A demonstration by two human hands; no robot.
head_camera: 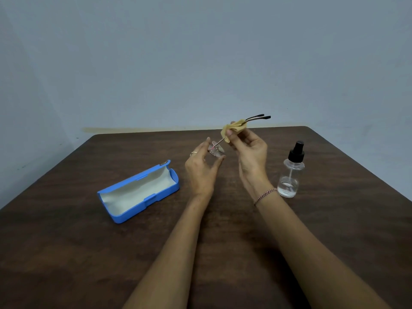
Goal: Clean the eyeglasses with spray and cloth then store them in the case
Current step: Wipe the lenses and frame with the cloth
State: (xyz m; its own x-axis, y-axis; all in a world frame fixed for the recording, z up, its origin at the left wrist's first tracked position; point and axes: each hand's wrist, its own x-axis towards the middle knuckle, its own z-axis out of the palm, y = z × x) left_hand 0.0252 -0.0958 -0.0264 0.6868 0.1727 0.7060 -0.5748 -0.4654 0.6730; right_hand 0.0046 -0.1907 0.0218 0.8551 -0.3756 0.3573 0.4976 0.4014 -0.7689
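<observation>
My left hand [201, 168] pinches the clear lenses of the eyeglasses [215, 150] above the table, index finger on top and thumb below. The thin temple arms rise up and to the right, and their black tips [260, 117] stick out past a yellow cloth [231, 128]. With my right hand [249, 150] I pinch that cloth around the temple arms. A blue eyeglass case [138, 192] lies open to the left with its pale lining showing. To the right of my right wrist stands a clear spray bottle [289, 172] with a black pump top.
All of it sits on a dark brown wooden table [89, 253] pushed against a grey-blue wall. The table's far edge runs just behind my hands, and its right edge slopes down past the bottle.
</observation>
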